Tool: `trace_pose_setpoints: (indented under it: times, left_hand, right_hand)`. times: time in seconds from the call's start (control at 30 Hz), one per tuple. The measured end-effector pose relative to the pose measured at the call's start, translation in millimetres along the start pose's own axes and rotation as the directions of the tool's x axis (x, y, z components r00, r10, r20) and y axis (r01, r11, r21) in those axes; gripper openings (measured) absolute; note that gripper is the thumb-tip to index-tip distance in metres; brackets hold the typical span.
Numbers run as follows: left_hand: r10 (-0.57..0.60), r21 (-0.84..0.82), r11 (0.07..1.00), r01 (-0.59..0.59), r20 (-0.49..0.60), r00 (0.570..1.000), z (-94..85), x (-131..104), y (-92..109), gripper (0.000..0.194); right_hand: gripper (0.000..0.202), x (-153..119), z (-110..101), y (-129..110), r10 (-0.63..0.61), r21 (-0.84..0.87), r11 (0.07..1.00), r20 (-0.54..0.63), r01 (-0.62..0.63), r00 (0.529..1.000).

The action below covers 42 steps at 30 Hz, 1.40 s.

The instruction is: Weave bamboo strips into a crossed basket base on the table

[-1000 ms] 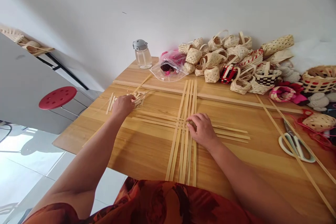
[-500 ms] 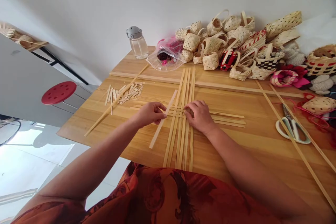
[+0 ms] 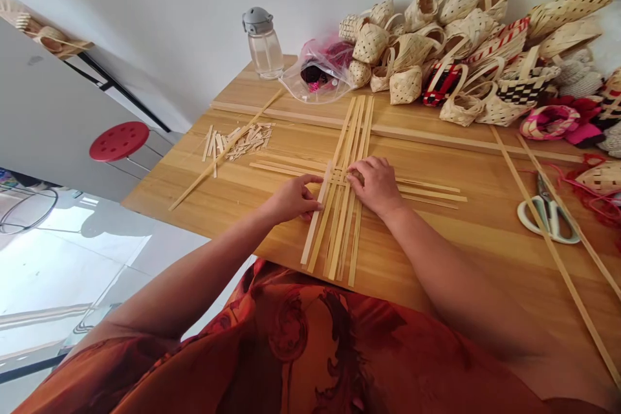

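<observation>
My left hand (image 3: 301,199) pinches a short, pale flat strip (image 3: 310,240) between thumb and fingers. The strip lies along the left edge of several long bamboo-like strips (image 3: 334,239) that run away from me. These cross several sideways strips (image 3: 429,193), and the two sets interlace in the middle of the table. My right hand (image 3: 372,185) rests at the crossing, its fingers curled down on the strips from the right. What its fingertips grip, if anything, is hidden beneath them.
Strip offcuts (image 3: 247,141) lie to the left under a long strip (image 3: 228,149). A bottle (image 3: 264,45), a plastic bag (image 3: 320,74) and many small woven baskets (image 3: 407,84) stand along the wall. Scissors (image 3: 548,213) lie right, beside two long strips (image 3: 557,259).
My left hand has brought the pale strip rightward, from a slanted position apart from the weave to alongside the long strips. My right hand stays at the crossing. The camera view has shifted.
</observation>
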<state>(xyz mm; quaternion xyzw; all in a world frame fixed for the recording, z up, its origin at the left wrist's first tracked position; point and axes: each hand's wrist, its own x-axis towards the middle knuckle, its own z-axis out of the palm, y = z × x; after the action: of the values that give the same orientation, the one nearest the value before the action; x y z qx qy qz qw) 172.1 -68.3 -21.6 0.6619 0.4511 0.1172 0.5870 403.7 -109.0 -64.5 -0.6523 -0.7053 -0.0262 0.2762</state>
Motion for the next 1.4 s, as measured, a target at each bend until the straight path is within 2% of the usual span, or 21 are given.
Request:
trace_pose_setpoints:
  times: [0.2,0.43,1.4]
  left_hand:
    - [0.013,0.035,0.999,-0.011,-0.046,0.999,3.5,0.0,-2.8,0.061]
    - [0.095,0.11,0.99,-0.085,-0.087,0.992,6.2,-6.1,-10.7,0.056]
    - [0.072,0.153,0.986,-0.059,-0.083,0.994,6.9,-17.2,-15.8,0.049]
  right_hand:
    - [0.014,0.0,1.3,0.6,0.003,-0.003,1.0,-0.029,-0.004,1.0]
    - [0.017,-0.6,1.6,-0.3,0.016,-0.004,1.0,-0.035,-0.016,0.999]
    - [0.018,-1.5,-0.6,-1.5,0.021,0.008,1.0,-0.011,-0.021,1.0]
